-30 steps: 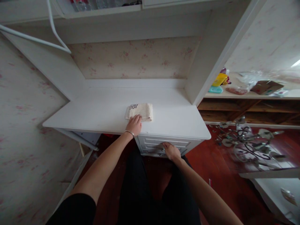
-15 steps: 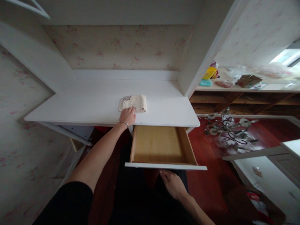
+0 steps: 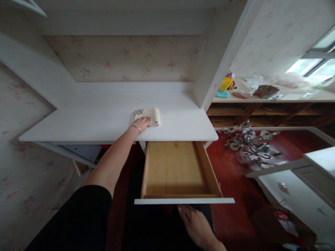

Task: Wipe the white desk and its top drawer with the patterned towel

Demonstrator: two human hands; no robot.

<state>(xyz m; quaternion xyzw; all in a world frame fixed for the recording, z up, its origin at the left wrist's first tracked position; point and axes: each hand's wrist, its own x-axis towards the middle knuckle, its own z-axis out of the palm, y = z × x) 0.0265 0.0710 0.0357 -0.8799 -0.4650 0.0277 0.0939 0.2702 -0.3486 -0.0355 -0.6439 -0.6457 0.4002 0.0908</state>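
White desk [image 3: 91, 118] against flowered wallpaper, folded towel [image 3: 150, 114] on the desk top near its front edge, left hand [image 3: 141, 123] flat on the towel with fingers extended, drawer [image 3: 174, 170] standing out below the desk top, right hand [image 3: 195, 221] just under the drawer front with fingers loosely open.

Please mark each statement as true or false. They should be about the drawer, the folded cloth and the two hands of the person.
1. The drawer stands pulled out, and nothing lies in it. True.
2. The left hand rests on the folded cloth. True.
3. The cloth lies inside the drawer. False: it lies on the white desk top, behind the drawer.
4. The right hand is lifting the cloth. False: it is just below the drawer's white front, far from the cloth.
5. The left wrist bears a thin bracelet. True.
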